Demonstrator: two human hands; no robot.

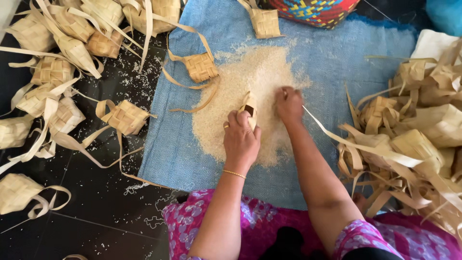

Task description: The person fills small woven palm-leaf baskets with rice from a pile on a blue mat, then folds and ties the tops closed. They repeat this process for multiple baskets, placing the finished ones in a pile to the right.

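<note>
Gripping a small woven leaf pouch (250,111) upright over the rice pile (250,103), the left hand (240,139) is closed around it, its open mouth facing up. The right hand (288,104) rests just beside it, fingers curled down into the grains (whether they hold any, I cannot tell). The rice lies on a blue cloth (337,62), with more pouches (53,72) on the dark floor (96,212).

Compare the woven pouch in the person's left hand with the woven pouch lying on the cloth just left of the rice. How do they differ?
The held pouch is gripped upright over the rice with its mouth open; the cloth pouch lies flat, untouched. The held pouch is mostly hidden by the left hand; the cloth pouch trails long loose strips. Both are woven from pale leaf strips.
</note>
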